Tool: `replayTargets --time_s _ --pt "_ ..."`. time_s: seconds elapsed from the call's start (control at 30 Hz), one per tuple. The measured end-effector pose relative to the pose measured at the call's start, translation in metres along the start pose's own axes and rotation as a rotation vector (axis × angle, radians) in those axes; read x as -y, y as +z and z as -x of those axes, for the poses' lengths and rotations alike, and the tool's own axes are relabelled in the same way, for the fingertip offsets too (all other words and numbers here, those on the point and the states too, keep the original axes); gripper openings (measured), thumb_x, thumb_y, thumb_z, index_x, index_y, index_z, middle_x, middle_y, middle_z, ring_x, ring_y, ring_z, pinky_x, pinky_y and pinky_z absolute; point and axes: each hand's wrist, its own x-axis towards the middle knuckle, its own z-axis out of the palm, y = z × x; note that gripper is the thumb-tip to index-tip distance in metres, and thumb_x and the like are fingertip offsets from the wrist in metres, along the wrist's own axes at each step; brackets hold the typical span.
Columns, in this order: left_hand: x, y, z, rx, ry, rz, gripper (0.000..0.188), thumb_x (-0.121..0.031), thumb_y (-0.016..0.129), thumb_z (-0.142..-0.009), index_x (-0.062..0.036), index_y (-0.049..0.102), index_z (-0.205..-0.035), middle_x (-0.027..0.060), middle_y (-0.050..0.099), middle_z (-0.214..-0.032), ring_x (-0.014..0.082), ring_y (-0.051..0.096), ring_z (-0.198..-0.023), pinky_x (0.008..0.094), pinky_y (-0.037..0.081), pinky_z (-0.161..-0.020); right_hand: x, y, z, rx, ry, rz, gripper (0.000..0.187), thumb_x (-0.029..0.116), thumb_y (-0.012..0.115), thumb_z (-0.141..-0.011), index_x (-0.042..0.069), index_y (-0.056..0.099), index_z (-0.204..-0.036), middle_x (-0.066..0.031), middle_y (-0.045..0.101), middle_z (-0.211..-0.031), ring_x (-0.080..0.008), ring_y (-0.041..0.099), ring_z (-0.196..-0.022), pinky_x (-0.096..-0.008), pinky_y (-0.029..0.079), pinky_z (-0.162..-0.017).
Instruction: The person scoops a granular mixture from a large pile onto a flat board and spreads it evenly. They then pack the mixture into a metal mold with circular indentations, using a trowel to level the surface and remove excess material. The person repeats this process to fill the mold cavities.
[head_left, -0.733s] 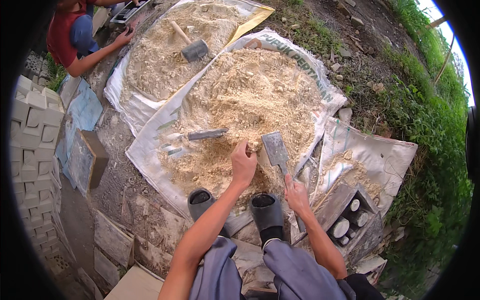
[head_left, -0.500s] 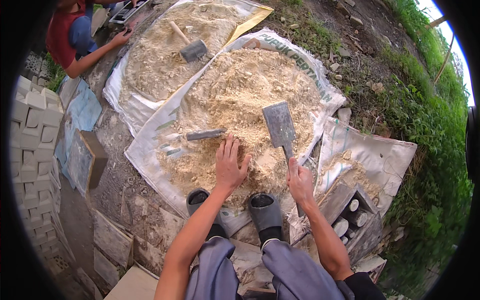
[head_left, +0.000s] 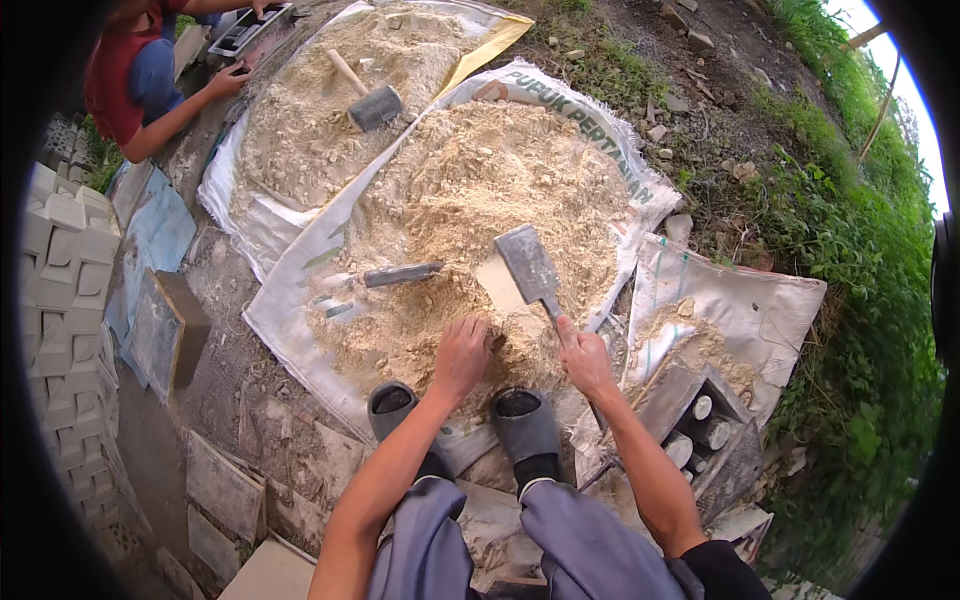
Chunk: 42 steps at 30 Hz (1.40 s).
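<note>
My right hand [head_left: 585, 358] grips the handle of a flat metal cleaver [head_left: 530, 265], its blade lying over a pale block on the heap. My left hand [head_left: 462, 352] rests palm down on the near edge of a big heap of pale crumbly rubble [head_left: 470, 200] spread on a white woven sack [head_left: 290, 290]. A small dark tool [head_left: 400, 274] lies on the heap to the left. My two grey boots [head_left: 525, 420] stand at the sack's near edge.
Another person [head_left: 140, 80] in red crouches at the far left beside a second rubble heap [head_left: 300, 120] with a mallet [head_left: 365, 98] on it. Stacked white blocks [head_left: 60, 300] line the left. Flat slabs [head_left: 225, 485] lie near. A crate with cylinders [head_left: 700, 420] sits at right, and grass [head_left: 850, 300] beyond.
My left hand came down from gripping a piece on the heap to lying flat at its near edge. The cleaver was lifted and tilted, and its blade is higher over the heap.
</note>
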Motion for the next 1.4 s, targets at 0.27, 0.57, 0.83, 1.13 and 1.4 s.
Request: replayTargets --time_s 0.27,0.57,0.83,1.13,1.4 --pt "-0.002 0.001 -0.003 0.031 0.047 -0.050 0.028 -0.013 0.066 -0.080 -0.0032 0.059 -0.106 0.0092 0.059 -0.093 0.0260 0.054 -0.092 0.0377 0.042 -0.082 -0.036 -0.003 -0.006 0.055 0.079 0.312 0.073 0.061 0.041 -0.095 -0.005 0.066 -0.076 -0.0292 0.062 -0.072 -0.0446 0.063 -0.075 -0.0479 0.046 -0.072" --pt "0.010 0.004 -0.054 -0.036 -0.070 0.077 0.034 -0.010 0.061 -0.084 -0.0018 0.058 -0.116 0.0101 0.060 -0.100 0.0274 0.055 -0.097 0.0403 0.042 -0.089 -0.017 -0.003 0.008 -0.021 0.182 -0.030 0.071 0.056 0.046 -0.096 -0.004 0.052 -0.060 -0.0089 0.045 -0.052 -0.0166 0.043 -0.052 -0.0392 0.036 -0.053" --pt "0.002 -0.007 -0.026 -0.072 0.013 -0.015 0.050 -0.015 0.065 -0.084 -0.0024 0.050 -0.131 0.0148 0.051 -0.132 0.0330 0.046 -0.123 0.0415 0.039 -0.101 0.020 -0.011 0.019 -0.071 -0.068 -0.126 0.065 0.050 0.047 -0.099 -0.003 0.048 -0.061 -0.0029 0.037 -0.051 -0.0103 0.036 -0.053 -0.0352 0.030 -0.049" --pt "-0.009 -0.009 -0.002 -0.079 0.024 -0.078 0.033 -0.021 0.069 -0.080 -0.0088 0.061 -0.109 0.0064 0.059 -0.111 0.0251 0.051 -0.109 0.0403 0.036 -0.097 -0.018 0.026 -0.027 0.012 -0.154 0.322 0.073 0.058 0.043 -0.096 -0.008 0.054 -0.067 -0.0187 0.052 -0.054 -0.0298 0.047 -0.052 -0.0421 0.040 -0.056" --pt "0.011 -0.012 -0.022 -0.169 -0.065 0.055 0.015 -0.015 0.068 -0.081 -0.0097 0.064 -0.094 0.0035 0.061 -0.090 0.0231 0.053 -0.091 0.0390 0.036 -0.087 0.004 -0.008 0.008 -0.020 -0.041 0.098 0.071 0.055 0.045 -0.097 -0.007 0.053 -0.065 -0.0166 0.045 -0.052 -0.0228 0.041 -0.052 -0.0416 0.035 -0.054"
